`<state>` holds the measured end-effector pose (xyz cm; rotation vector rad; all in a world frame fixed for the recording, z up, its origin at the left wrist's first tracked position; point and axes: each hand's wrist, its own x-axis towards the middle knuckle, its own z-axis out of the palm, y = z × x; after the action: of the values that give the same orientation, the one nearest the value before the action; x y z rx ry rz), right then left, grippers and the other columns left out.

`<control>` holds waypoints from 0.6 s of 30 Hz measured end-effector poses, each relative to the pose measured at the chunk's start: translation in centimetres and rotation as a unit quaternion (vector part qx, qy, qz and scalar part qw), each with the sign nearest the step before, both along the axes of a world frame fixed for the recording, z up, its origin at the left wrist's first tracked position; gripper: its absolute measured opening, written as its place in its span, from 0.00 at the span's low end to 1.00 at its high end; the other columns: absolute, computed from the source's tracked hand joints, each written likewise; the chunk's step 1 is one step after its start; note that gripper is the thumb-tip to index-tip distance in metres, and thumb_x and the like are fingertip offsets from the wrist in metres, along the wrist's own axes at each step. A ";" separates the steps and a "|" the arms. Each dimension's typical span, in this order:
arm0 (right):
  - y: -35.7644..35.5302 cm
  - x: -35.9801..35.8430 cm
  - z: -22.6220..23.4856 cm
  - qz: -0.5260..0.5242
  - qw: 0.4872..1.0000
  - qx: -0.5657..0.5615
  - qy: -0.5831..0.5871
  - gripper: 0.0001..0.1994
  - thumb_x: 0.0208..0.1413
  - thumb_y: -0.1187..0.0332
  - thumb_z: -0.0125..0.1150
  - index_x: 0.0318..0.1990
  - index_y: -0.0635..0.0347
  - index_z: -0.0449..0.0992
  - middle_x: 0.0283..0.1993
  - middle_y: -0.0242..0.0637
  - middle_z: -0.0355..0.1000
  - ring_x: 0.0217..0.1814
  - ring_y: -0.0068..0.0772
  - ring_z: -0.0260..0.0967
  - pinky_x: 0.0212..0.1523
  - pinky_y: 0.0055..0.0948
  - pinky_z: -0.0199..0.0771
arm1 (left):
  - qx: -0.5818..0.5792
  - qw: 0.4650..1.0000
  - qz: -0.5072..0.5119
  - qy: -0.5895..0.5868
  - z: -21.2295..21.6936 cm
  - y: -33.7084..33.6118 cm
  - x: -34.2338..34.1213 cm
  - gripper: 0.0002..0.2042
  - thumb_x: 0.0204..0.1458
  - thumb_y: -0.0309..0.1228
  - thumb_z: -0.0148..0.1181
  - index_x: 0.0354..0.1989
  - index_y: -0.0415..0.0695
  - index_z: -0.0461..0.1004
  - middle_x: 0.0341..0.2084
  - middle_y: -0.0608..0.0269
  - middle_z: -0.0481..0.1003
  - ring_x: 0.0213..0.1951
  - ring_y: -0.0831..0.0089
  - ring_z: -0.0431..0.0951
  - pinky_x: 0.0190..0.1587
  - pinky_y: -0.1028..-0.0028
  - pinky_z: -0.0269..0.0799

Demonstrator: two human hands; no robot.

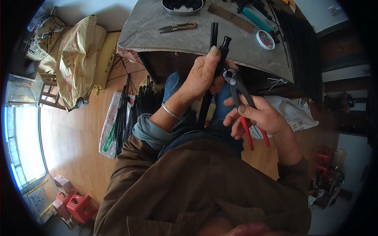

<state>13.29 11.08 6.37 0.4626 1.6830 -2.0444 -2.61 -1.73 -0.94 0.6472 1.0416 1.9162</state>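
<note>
Pliers with red-sleeved handles (245, 108) sit in my right hand (263, 118), just right of the frame's centre; my fingers are closed round the handles, and the dark steel head points up toward my other hand. My left hand (201, 76) is wrapped shut around a thin black rod assembly with a small black knob at its top (220, 55), thumb pressed high along it, a silver bangle (170, 111) on the wrist. The rod runs from just under the table edge down across my lap. The plier jaws stand right against the rod, level with my left palm; whether they already bite it I cannot tell.

I judge this as the pinching step, tool brought to a joint on the rod. The next move would call for holding the rod steady with my left hand and squeezing the handles squarely, without twisting the thin metal.

Above, at the top of the frame, the grey worktable (157, 35) carries small thread snips (177, 27), a round metal dish of dark pieces (182, 5) and a little round red-rimmed tin (265, 39). Left of centre, a bundle of long black ribs (130, 114) lies on a white sack on the wooden floor.
</note>
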 end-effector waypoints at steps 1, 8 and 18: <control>0.2 -0.1 0.2 -0.004 0.999 -0.032 -0.015 0.21 0.65 0.61 0.47 0.58 0.67 0.59 0.39 0.51 0.72 0.30 0.37 0.76 0.30 0.32 0.80 | -0.005 1.000 0.002 0.013 0.1 0.1 0.1 0.36 0.58 0.62 0.36 0.35 0.36 0.75 0.08 0.72 0.59 0.10 0.83 0.59 0.14 0.81 0.52; 1.1 -0.1 1.9 0.017 0.997 -0.058 -0.052 0.26 0.65 0.60 0.46 0.62 0.69 0.53 0.46 0.58 0.70 0.37 0.45 0.77 0.33 0.37 0.81 | -0.017 0.999 0.003 0.032 0.3 0.1 0.5 0.36 0.59 0.62 0.35 0.35 0.36 0.75 0.08 0.71 0.59 0.10 0.82 0.59 0.14 0.81 0.53; 0.9 0.1 2.8 0.024 0.996 -0.048 -0.069 0.25 0.65 0.60 0.45 0.61 0.70 0.53 0.41 0.55 0.72 0.34 0.42 0.78 0.32 0.37 0.82 | -0.014 0.999 -0.003 0.041 0.8 0.4 1.0 0.37 0.60 0.61 0.32 0.34 0.35 0.76 0.07 0.71 0.61 0.10 0.82 0.60 0.13 0.81 0.53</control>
<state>13.40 11.97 9.18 0.5133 1.4934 -2.0006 -1.57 -1.35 -0.16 0.7168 1.1151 1.8791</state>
